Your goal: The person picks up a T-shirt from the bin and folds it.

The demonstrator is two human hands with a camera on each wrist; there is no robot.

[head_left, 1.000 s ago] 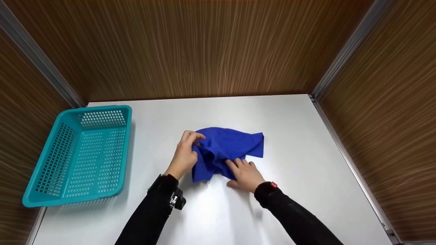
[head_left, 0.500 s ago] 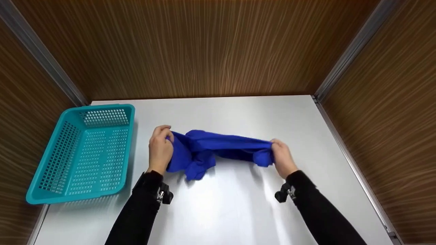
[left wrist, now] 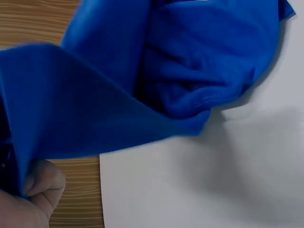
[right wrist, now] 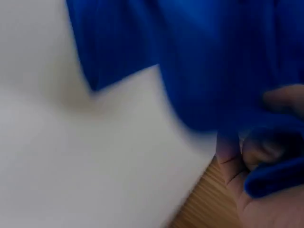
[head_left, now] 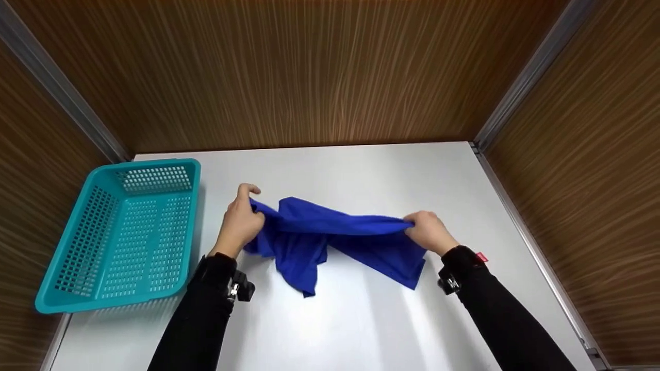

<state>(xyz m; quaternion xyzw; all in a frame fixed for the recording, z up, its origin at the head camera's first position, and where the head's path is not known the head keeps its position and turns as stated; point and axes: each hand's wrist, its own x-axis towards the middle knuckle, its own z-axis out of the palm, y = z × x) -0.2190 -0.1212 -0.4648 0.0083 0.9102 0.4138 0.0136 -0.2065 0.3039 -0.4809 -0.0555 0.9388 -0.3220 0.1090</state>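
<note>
A crumpled blue garment is stretched sideways between my two hands, with loose parts drooping toward the white table. My left hand grips its left end; in the left wrist view, curled fingers hold the fabric's edge and a stitched seam shows farther along. At the other end, my right hand pinches the upper edge. The right wrist view shows the blue fabric blurred, with part of it tucked in among the fingers. One corner hangs down below the right hand.
A teal plastic basket with perforated sides stands at the table's left. Wood-grain panels rise behind and on both sides of the white table. Black sleeves with wrist cameras cover both forearms.
From a heap on the table, the garment was lifted and pulled wide as my hands moved apart, the right one gripping it. Since half a second ago, its lower parts have dropped open.
</note>
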